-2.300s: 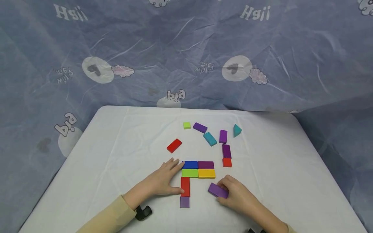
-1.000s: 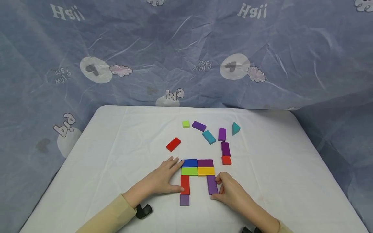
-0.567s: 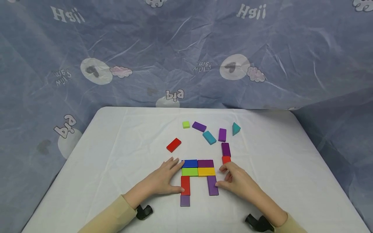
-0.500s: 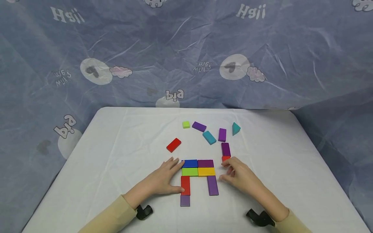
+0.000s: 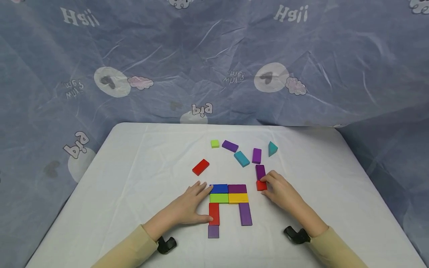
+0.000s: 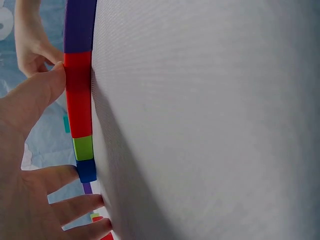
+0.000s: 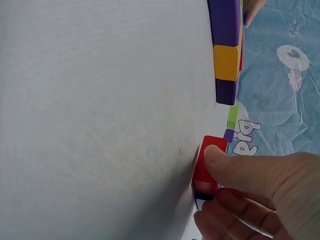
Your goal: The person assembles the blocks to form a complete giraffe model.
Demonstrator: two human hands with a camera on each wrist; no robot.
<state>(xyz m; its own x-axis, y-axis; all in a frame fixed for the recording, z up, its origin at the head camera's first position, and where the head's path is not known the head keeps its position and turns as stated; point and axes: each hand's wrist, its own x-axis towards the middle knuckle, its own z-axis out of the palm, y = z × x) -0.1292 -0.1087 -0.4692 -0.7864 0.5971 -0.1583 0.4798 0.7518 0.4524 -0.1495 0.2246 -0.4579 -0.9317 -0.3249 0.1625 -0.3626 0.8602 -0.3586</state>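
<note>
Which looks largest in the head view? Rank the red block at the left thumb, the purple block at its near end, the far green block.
1. Red block
2. Purple block
3. Green block (farthest, so real size unsure)

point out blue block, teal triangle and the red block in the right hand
Blue block (image 5: 220,189), head view: middle of top face
Teal triangle (image 5: 272,149), head view: middle of visible surface
Red block (image 5: 259,186) in right hand (image 5: 285,192), head view: uncovered left part

left sleeve (image 5: 129,247) and right sleeve (image 5: 336,249): plain beige, long. left wrist unit (image 5: 167,245) and right wrist unit (image 5: 296,235): black, compact, rounded, each projecting beside its sleeve. left hand (image 5: 186,206) and right hand (image 5: 285,191): bare.
</note>
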